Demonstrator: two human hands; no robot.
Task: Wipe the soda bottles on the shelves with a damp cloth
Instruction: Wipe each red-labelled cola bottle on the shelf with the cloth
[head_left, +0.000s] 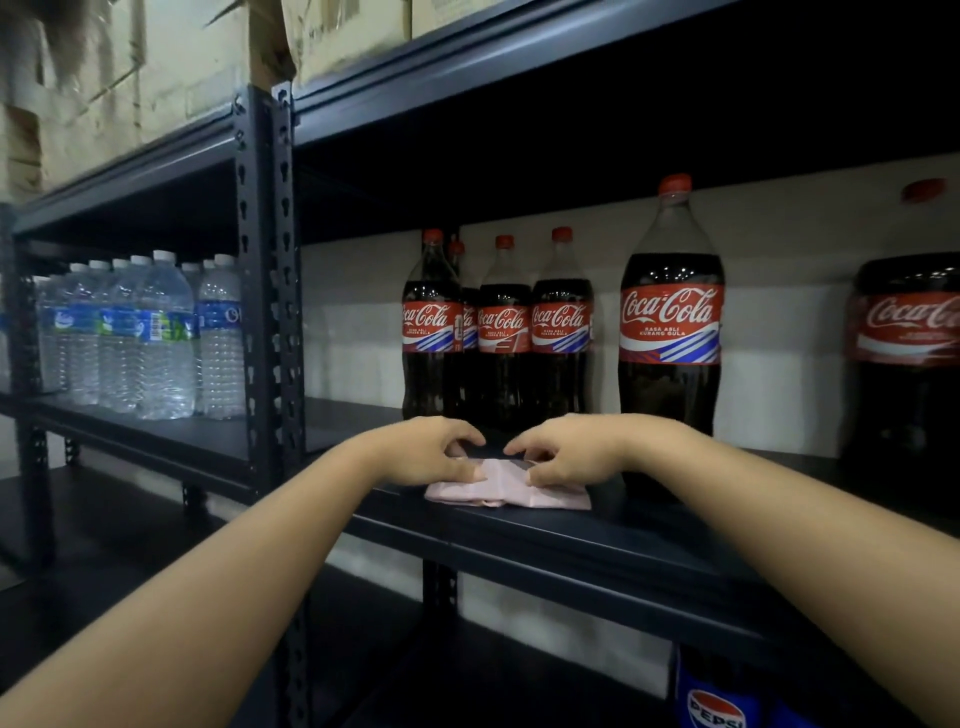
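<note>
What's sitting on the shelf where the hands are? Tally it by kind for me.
Coca-Cola bottles: 6 (one is half hidden in the left group)
Pink cloth: 1
Total: 7

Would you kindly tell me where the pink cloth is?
The pink cloth lies on the dark shelf's front edge, centre of view, under both hands, before the Coca-Cola bottles.

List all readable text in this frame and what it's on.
"Coca-Cola" and "RASA ASLI KURANG GULA": red label of the large cola bottle.
"Coca-Cola": labels of the smaller cola bottles; their small print is blurred.
"Coca-C", cut off: bottle at the right edge.
"PEPSI": blue bottle on the lower shelf.
Water bottles' labels: too blurred to read.
</note>
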